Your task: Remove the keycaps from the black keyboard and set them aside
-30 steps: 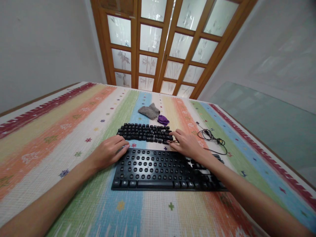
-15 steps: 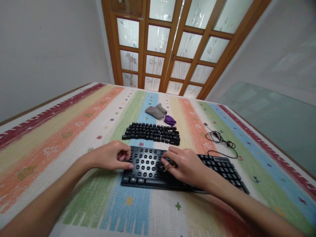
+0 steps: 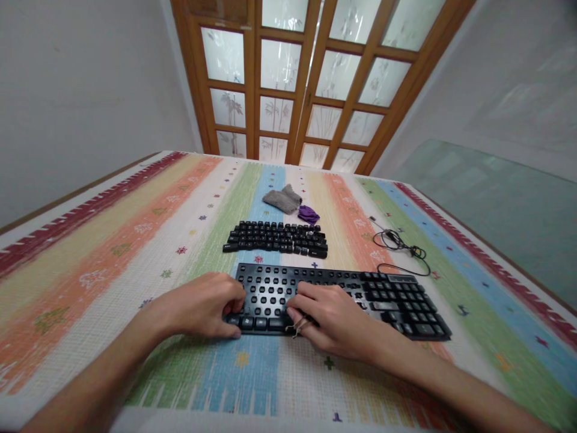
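Observation:
A black keyboard (image 3: pixel 324 276) lies across the table in front of me. Bare key stems show on its left part, while keys cover the right end and part of the front row. My left hand (image 3: pixel 210 305) is closed around the keyboard's front left corner, thumb at the front edge and fingers curled at the side. Above the front row, my right hand (image 3: pixel 327 316) is pinched on a thin, pale wire-like piece (image 3: pixel 297 326), whose exact kind I cannot make out. Behind the keyboard, loose black keycaps (image 3: pixel 274 237) lie in rows.
A grey cloth (image 3: pixel 283 199) and a crumpled purple cloth (image 3: pixel 309 214) lie beyond the keycaps. The coiled black cable (image 3: pixel 399 243) rests at the right. A striped, patterned tablecloth (image 3: pixel 180 249) covers the table; wooden doors with glass panes (image 3: pixel 279 66) stand behind it.
My left hand has slid from the keyboard's left side toward its front corner. The right hand has moved toward the front row. The keyboard is turned slightly, and the view has shifted a little.

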Available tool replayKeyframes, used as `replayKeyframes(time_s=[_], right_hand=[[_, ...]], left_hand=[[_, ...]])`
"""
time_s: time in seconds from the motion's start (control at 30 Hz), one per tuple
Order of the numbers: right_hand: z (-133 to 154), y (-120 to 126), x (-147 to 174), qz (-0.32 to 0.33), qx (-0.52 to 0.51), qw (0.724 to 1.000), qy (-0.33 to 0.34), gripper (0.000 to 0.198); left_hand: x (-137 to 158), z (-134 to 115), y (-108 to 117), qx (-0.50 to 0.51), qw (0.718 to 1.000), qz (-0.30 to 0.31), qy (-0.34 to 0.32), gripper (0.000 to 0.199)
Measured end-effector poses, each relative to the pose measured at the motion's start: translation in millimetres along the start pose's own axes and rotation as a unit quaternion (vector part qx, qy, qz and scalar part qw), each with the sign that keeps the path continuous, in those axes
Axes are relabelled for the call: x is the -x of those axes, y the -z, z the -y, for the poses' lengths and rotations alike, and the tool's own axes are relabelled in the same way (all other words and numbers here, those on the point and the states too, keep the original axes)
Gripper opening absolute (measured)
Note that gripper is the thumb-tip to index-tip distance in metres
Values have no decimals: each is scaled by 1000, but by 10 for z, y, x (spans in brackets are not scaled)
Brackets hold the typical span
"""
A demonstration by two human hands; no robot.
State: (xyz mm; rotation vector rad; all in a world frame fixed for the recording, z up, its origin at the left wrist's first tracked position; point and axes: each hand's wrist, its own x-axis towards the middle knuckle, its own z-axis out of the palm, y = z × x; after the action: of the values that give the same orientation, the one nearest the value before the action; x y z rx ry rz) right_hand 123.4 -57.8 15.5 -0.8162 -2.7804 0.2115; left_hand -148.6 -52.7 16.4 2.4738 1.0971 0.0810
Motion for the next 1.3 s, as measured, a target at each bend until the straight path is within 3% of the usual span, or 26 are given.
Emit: replayKeyframes(time_s=[0.23,0.43,0.63,0.73,0.83,0.97,1.13,1.3], right_hand=[[126,135,-132,8,-73,997,10,32],[201,214,-232,-9,-125,992,4,30],[229,203,-306,43,-145,988,-19,23],[267,199,-344,-3,-166,986,-20,30],[291,213,-413,-47,-195,979,-29,37],[286,156,-542,-55,-279,956,-78,45],[312,-16,-686,-70,-400,911,-70,38],[359,-141,-708,-104,-452,881,-94,27]], left_hand=[[1,-49,39,-5,1000,30,-5,20],[27,-94,14,-43,999,18,-19,18],[44,-103,27,-54,998,15,-29,18],[68,-93,53,-50,999,10,-17,16],[91,-59,84,-20,1000,-12,-16,27],[89,-34,134,42,997,-53,-46,38],[40,-31,122,117,980,-128,-95,33],[1,27,27,152,973,-139,-109,23]])
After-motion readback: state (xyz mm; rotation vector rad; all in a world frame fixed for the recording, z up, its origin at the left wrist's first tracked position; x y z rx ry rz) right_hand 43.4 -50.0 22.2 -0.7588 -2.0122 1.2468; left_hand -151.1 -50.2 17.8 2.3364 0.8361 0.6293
